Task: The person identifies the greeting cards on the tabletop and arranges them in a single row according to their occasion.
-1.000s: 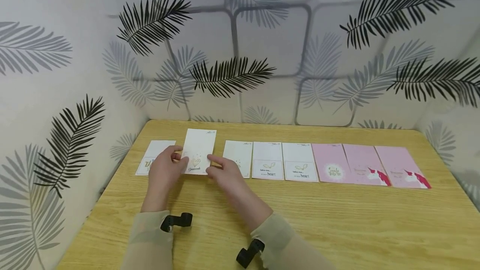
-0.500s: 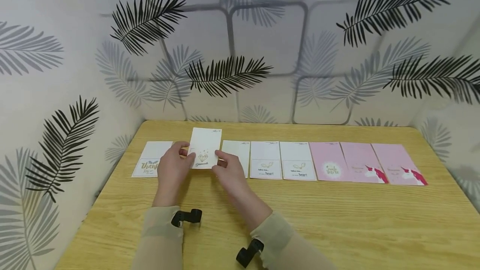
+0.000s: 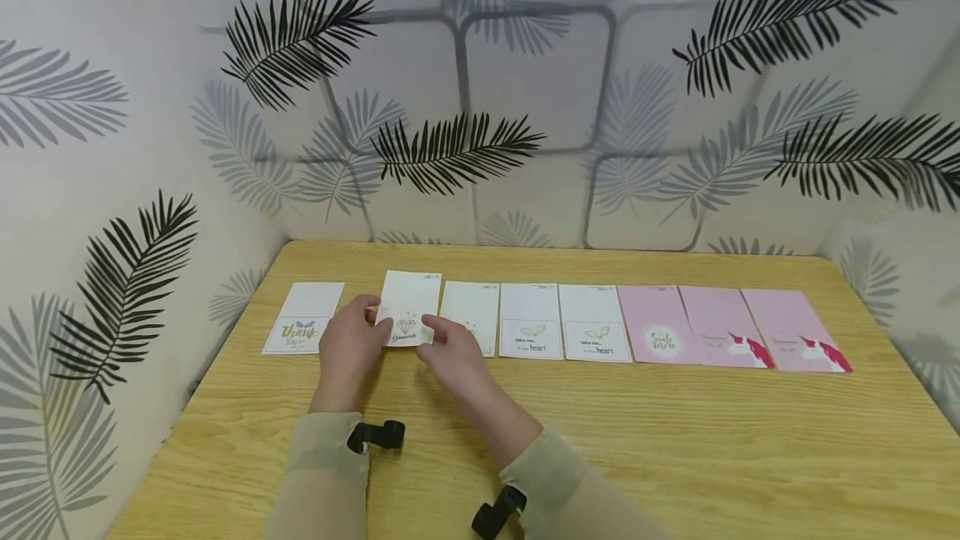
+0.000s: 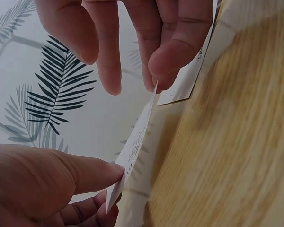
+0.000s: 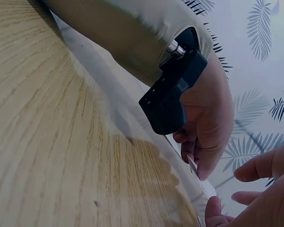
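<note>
A small white card (image 3: 408, 305) with a gold diamond print is held above the table, its near end tilted up. My left hand (image 3: 350, 350) pinches its left side, the thumb over the printed face and the fingers behind. At the card's right edge is my right hand (image 3: 455, 354), fingers parted; in the left wrist view its fingertips (image 4: 173, 59) are at the card's corner, seemingly touching it. To the left lies a "Thank you" card (image 3: 303, 319). Directly right lies another cream card (image 3: 468, 307), partly covered by the right hand.
The row continues right with two white "heart" cards (image 3: 530, 319), a pink "Smile More" card (image 3: 649, 311) and two pink unicorn cards (image 3: 720, 315) (image 3: 787, 315). They lie along the back of the wooden table (image 3: 637, 448), before a leaf-patterned wall (image 3: 525, 73).
Both hands moved the diamond card right, toward the cream card, then lowered it toward the table. The "Thank you" card came fully into view. The right fingers have loosened at the card's edge.
</note>
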The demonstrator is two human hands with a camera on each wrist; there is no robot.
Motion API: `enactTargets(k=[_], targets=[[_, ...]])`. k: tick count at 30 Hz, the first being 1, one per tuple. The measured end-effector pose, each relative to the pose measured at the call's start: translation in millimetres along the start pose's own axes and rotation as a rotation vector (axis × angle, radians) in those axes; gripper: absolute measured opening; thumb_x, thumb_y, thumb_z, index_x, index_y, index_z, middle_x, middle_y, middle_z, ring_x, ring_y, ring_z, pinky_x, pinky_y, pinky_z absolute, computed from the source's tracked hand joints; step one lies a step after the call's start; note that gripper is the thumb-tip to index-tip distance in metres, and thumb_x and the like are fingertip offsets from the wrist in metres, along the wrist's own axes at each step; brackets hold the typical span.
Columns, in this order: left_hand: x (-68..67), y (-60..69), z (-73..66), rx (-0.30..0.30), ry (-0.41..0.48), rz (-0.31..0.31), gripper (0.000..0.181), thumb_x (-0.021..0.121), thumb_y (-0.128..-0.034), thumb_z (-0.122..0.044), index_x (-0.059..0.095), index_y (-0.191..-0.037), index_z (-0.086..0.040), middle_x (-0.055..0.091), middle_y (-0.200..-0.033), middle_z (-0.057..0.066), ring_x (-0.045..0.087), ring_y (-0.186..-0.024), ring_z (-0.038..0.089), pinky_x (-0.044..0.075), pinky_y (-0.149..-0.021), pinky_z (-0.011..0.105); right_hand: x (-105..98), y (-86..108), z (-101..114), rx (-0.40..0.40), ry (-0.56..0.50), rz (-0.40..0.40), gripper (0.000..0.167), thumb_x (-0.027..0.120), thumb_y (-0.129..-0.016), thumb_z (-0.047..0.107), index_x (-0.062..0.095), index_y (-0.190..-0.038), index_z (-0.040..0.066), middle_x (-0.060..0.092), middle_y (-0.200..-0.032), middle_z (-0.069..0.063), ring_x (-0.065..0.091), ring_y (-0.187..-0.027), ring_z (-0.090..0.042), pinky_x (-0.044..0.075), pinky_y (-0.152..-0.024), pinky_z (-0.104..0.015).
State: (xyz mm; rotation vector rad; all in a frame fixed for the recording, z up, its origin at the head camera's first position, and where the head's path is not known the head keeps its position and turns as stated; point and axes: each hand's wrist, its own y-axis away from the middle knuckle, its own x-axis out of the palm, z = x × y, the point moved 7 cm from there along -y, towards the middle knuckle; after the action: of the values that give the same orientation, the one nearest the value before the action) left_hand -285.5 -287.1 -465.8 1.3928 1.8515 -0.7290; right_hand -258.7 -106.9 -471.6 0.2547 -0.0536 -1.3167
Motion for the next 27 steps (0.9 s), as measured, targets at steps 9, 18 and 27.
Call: enactTargets(k=[9, 18, 27], targets=[[1.9, -0.1, 1.0, 0.018, -0.020, -0.011, 0.044, 0.073, -0.1039, -0.016, 0.067, -0.145, -0.001, 0.075, -0.117, 0.019, 0.070, -0.098, 0.037, 0.054, -0.087, 0.057, 2.9, 2.9, -1.3, 0.001, 0.006, 0.009, 0.059, 0.065, -0.097, 0.003, 0.062, -0.156, 0.005, 0.054, -0.161, -0.025, 0.047, -0.153, -0.038, 0.046, -0.118, -0.054], [5.9, -0.6, 4.2, 0.014, -0.042, -0.011, 0.043, 0.074, -0.1040, -0.016, 0.068, -0.144, -0.001, 0.075, -0.118, 0.019, 0.070, -0.098, 0.037, 0.055, -0.085, 0.057, 3.4, 3.2, -1.9, -0.006, 0.020, 0.007, 0.058, 0.066, -0.097, 0.004, 0.063, -0.155, 0.005, 0.055, -0.159, -0.027, 0.049, -0.151, -0.036, 0.046, -0.117, -0.054], [5.4, -0.8, 3.9, 0.014, -0.047, -0.021, 0.042, 0.074, -0.1034, -0.016, 0.069, -0.142, -0.001, 0.075, -0.117, 0.018, 0.070, -0.097, 0.037, 0.055, -0.085, 0.057, 4.7, 3.0, -2.9, 0.011, 0.019, 0.022, 0.060, 0.066, -0.097, 0.006, 0.061, -0.157, 0.006, 0.053, -0.162, -0.025, 0.050, -0.149, -0.034, 0.048, -0.113, -0.053]])
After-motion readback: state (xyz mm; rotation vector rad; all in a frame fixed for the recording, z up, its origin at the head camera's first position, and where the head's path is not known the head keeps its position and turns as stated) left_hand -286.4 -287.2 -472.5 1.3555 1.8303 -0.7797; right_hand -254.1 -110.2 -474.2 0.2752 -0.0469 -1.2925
